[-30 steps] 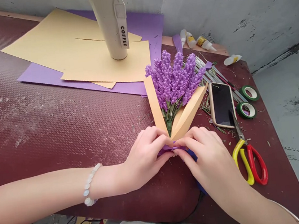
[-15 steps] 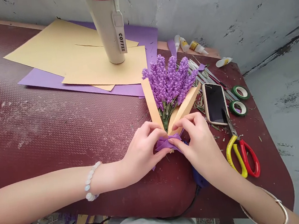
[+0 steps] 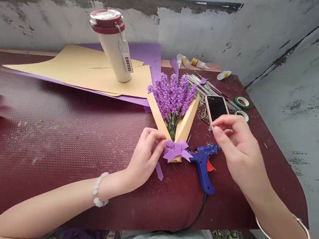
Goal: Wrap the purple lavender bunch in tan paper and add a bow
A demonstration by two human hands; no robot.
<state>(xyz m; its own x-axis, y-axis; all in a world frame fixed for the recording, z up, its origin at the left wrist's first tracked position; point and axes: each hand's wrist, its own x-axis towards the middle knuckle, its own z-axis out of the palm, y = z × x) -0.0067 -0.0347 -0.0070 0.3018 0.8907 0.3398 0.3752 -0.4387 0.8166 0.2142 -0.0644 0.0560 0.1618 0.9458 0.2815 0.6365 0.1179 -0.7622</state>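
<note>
A paper bouquet (image 3: 171, 98) of purple lavender-like flowers lies on the dark red table (image 3: 63, 139), wrapped in tan paper with a purple bow (image 3: 176, 151) at its foot. My left hand (image 3: 145, 158) pinches the foot of the wrap right beside the bow. My right hand (image 3: 235, 145) hovers above the table to the right, clear of the bouquet, its fingers loosely bent with nothing seen in them. A blue glue gun (image 3: 202, 164) lies between the bow and my right hand, its cord running off the front edge.
A phone (image 3: 216, 106) lies right of the bouquet, with green tape rolls (image 3: 243, 102), wire stems (image 3: 202, 85) and glue tubes (image 3: 191, 62) behind. A cup (image 3: 114, 47) tagged COFFEE stands on tan and purple sheets (image 3: 84, 72). The wall is close behind.
My right hand has let go of the bow and lifted to the right, uncovering the glue gun. The view has tilted up and back. My left hand stays at the bow.
</note>
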